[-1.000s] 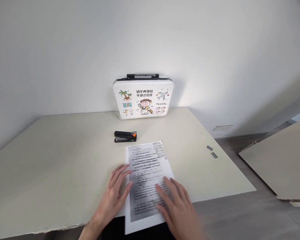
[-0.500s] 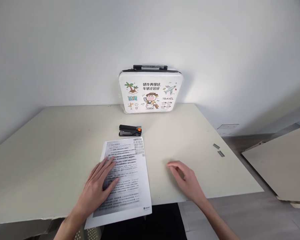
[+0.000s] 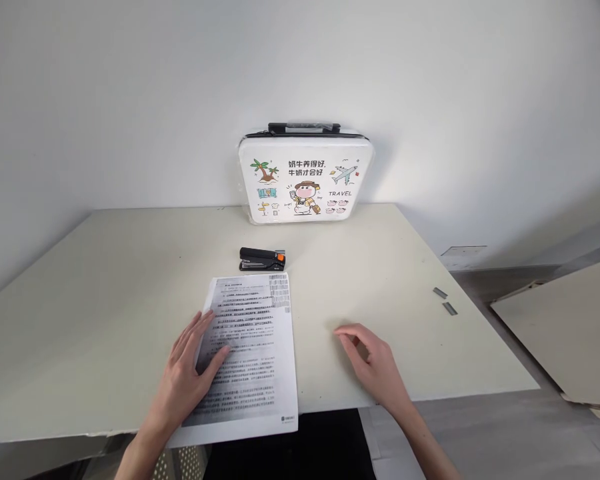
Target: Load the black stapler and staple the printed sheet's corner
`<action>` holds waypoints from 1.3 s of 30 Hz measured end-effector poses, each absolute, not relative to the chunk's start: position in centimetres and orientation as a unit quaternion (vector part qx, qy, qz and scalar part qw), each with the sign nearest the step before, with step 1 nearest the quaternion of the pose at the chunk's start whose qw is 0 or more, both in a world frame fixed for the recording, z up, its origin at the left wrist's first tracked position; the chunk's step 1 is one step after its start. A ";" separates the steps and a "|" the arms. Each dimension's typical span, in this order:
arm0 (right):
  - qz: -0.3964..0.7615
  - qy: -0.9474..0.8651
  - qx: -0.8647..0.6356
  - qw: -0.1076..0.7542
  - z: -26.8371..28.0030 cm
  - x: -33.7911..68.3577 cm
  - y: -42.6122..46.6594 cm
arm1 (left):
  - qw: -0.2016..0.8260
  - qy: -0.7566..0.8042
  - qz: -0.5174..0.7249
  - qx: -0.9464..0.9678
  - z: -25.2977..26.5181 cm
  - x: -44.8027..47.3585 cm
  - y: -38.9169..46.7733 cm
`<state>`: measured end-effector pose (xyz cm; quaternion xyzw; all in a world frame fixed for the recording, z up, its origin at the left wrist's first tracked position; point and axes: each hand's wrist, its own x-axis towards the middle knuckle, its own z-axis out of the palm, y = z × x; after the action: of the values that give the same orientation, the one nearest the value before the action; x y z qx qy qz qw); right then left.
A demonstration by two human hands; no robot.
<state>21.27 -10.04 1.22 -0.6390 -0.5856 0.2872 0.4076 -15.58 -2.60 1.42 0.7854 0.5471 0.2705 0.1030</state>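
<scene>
A printed sheet of paper lies on the table, its lower edge hanging past the front edge. My left hand rests flat along the sheet's left side, fingers stretched and thumb lying on the print. To the right of the paper, my right hand stays apart from it, thumb and forefinger tips brought together low over the tabletop. Nothing shows between those fingertips. A black stapler with an orange part sits just beyond the sheet's top edge, with a small grey staple strip partly hidden behind it.
Against the wall stands a white cartoon-printed case with a black handle. Two grey staple strips lie near the right edge of the pale table. A flat board is off to the right, beyond the table.
My left hand has slid from the middle of the sheet toward its left edge. The paper has turned slightly clockwise. My right hand keeps its pinched shape in nearly the same place.
</scene>
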 end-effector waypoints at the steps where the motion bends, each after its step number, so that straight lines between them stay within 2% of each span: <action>1: 0.285 -0.586 -0.639 0.408 1.2 21.3 -10.0 | 0.107 0.549 0.270 0.783 1.5 -15.6 -2.6; 6: 0.289 -0.590 -0.635 0.406 1.2 21.4 -10.0 | 0.118 0.553 0.267 0.780 2.0 -15.5 -2.4; 11: 0.297 -0.594 -0.627 0.408 0.7 21.6 -9.9 | 0.082 0.502 0.272 0.817 3.6 -14.3 -0.2; 20: 0.307 -0.592 -0.618 0.417 1.0 21.6 -10.0 | 0.000 0.411 0.207 0.888 8.4 -9.9 10.8; 26: 0.315 -0.588 -0.613 0.423 1.1 21.5 -10.0 | 0.036 0.425 0.079 0.901 8.6 -8.6 16.1; 39: 0.304 -0.592 -0.611 0.429 0.9 21.7 -9.7 | 0.104 0.453 0.067 0.883 7.9 -8.7 18.7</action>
<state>21.66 -9.72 0.94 -0.6108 -0.5915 0.3044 0.4295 -8.69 18.69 7.87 0.8830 0.4527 0.0673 0.1040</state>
